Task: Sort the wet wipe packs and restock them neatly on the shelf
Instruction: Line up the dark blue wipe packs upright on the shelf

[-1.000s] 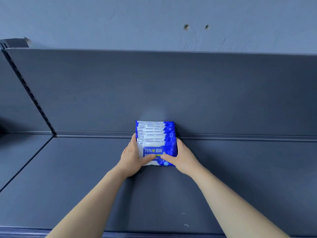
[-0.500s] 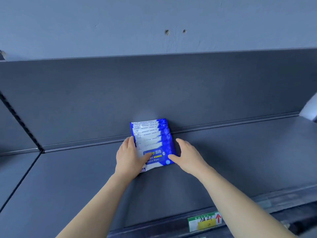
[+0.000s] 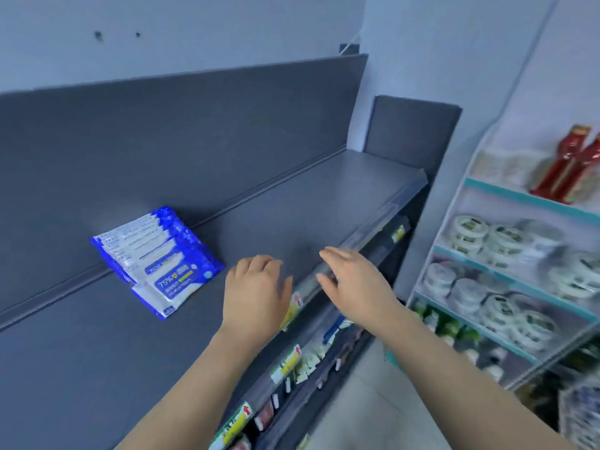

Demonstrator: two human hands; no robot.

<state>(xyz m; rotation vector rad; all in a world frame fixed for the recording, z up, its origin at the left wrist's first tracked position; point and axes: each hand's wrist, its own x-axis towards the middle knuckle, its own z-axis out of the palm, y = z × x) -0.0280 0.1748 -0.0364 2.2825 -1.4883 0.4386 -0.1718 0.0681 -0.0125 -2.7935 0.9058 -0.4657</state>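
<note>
Now: wet wipe packs (image 3: 156, 261), blue-white, overlapped in one row on shelf (image 3: 292, 206), rearmost against back panel (image 3: 194, 125). Left hand (image 3: 256, 293), right hand (image 3: 354, 284): fingers relaxed, empty, near shelf front edge, apart from packs. Next batch, probably: same facing, flush beside row.

shelf (image 3: 292, 219) is open all along right of the wipe packs (image 3: 156, 258), which lean on the back panel (image 3: 194, 125); end panel (image 3: 412, 131) closes the far right.
</note>
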